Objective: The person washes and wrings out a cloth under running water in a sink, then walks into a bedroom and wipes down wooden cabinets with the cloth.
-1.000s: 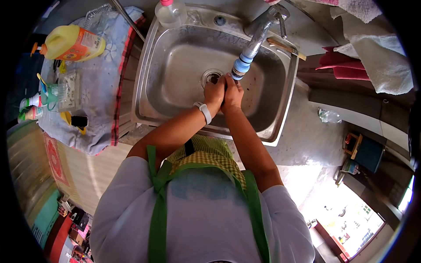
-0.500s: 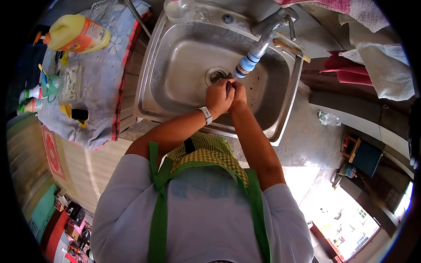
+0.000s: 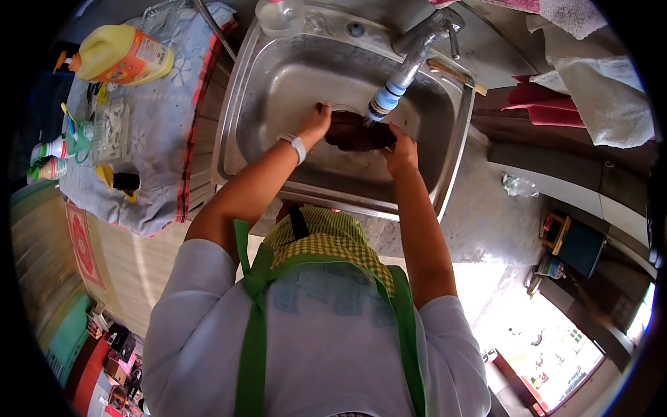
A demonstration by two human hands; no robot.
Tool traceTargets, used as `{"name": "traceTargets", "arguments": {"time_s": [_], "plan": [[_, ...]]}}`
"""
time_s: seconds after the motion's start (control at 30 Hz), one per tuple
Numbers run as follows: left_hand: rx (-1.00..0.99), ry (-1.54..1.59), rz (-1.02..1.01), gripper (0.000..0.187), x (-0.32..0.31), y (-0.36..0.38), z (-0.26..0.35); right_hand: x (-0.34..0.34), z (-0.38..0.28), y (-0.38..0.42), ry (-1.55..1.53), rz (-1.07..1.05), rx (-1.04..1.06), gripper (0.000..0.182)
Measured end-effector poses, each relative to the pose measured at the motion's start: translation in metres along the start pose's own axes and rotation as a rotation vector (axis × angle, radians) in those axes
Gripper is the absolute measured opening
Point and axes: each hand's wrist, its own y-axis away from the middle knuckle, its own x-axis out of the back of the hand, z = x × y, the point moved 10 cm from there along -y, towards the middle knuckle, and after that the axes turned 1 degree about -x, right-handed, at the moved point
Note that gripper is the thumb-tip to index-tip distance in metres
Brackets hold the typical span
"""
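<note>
A dark reddish-brown cloth is spread out between my two hands, low in the steel sink. My left hand pinches its left edge, and my right hand grips the right edge. Directly over the cloth hangs the faucet, with a blue and clear filter nozzle at its tip; whether water runs is hard to make out. Most of the drain is covered by the cloth.
A clear container stands at the sink's back left corner. A wooden-handled tool lies on the right rim. To the left, a cloth-covered table bears a yellow detergent bottle and a brush. Towels hang at the right.
My hands were close together around the bunched dark cloth. They have moved apart, left hand leftward and right hand rightward, and the cloth is now opened out beneath the nozzle.
</note>
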Motion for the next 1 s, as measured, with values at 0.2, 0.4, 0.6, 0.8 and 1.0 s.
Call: {"name": "traceTargets", "arguments": {"time_s": [0.2, 0.4, 0.6, 0.8, 1.0], "plan": [[0.289, 0.352, 0.078, 0.049, 0.012, 0.021, -0.017, -0.035, -0.014, 0.001, 0.402, -0.174, 0.296, 0.024], [0.365, 0.541, -0.004, 0.036, -0.023, 0.047, -0.026, -0.077, -0.036, 0.038, 1.078, -0.319, 0.734, 0.026], [0.277, 0.896, -0.474, 0.027, -0.081, 0.045, 0.024, -0.104, -0.029, 0.080, 1.291, -0.475, 1.042, 0.036], [0.258, 1.264, -0.418, 0.012, -0.092, 0.026, 0.021, -0.072, -0.005, 0.090, 1.184, -0.328, 0.946, 0.034], [0.241, 1.170, -0.573, 0.024, -0.080, 0.040, 0.029, -0.008, -0.027, 0.032, 0.847, -0.128, 0.721, 0.016]]}}
